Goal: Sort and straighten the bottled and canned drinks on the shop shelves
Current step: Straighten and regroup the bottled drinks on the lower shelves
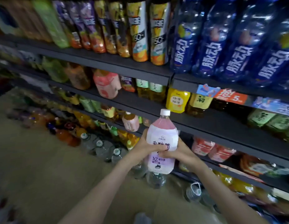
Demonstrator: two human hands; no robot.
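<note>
A large bottle point(161, 136) is held upright in front of the dark shelves, gripped round its middle by both hands. The left hand point(147, 145) is wrapped round its left side with the thumb laid across the front of the label, and the right hand point(177, 151) is wrapped round its right side with fingers curled onto the label just below that thumb. The bottle is closed with a white cap point(165, 112); pink liquid is seen through its clear shoulder, and the body below is covered by a white and lilac label. Just left of the hands and slightly above, a smaller pink-labelled bottle point(130, 122) is stood on a shelf. Above the hands, a yellow bottle point(177, 101) and an amber tea bottle point(199, 105) are set side by side, with a bare stretch of shelf board point(213, 125) in front of them. Further up and to the right, a row of tall blue bottles point(224, 46) is lined along the top shelf, and to the left of these, tall juice bottles point(140, 31) with orange and white wrappers are ranged. To the right of the hands, at about their height, red and pink labelled bottles point(203, 147) are kept under a shelf, and green-labelled bottles point(270, 120) are placed well to the upper right. Below and to the left of the hands, clear water jugs point(105, 147) are stood on the floor point(35, 159); their contents are blurred.
</note>
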